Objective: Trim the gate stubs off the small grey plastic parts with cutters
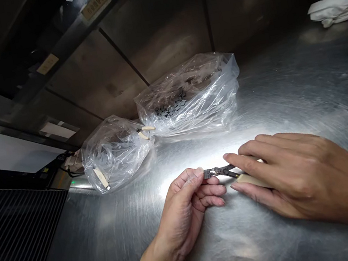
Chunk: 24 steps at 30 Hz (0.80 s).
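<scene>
Between thumb and fingertips, my left hand (pixel 185 200) pinches a small dark grey piece (pixel 207 174); its exact kind is too small to make out. My right hand (pixel 288 173) is closed around the cream handles of a pair of nippers (pixel 230 171), thumb below and fingers above. The nippers' metal jaws point left and meet the grey piece at its right side. Both hands are above the shiny metal table (pixel 120 250). Part of the handles is hidden under my right fingers.
A clear plastic bag (pixel 203 103) with several small grey pieces stands by the back wall. Left of it lies another clear bag (pixel 115 158), with a second cream-handled tool (pixel 146 131) and a cream-coloured object (pixel 101 177) on it. A white cloth (pixel 336 6) lies at far right.
</scene>
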Tool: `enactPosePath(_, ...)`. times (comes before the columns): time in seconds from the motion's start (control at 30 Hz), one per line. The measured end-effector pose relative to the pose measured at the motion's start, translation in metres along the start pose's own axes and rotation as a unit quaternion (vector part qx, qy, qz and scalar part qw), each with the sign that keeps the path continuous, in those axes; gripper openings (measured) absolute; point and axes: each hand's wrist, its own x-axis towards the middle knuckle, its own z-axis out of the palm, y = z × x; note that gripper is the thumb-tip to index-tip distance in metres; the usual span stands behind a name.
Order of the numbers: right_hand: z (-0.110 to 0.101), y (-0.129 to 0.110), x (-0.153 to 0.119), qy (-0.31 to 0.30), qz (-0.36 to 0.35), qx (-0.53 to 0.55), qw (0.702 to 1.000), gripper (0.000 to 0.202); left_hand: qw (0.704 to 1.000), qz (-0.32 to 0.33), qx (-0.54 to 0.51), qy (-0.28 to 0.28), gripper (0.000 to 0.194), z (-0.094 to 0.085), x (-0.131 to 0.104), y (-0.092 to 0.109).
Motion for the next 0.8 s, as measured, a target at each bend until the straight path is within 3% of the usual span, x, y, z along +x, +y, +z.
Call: enactPosePath(0.8,0.0001,-0.0045,0.0004,-0.002,0.008,0.002,1.000,0.024,1.000,-0.006,0.019,-0.018,0.041,-0.0009,-0.0005,-0.0004)
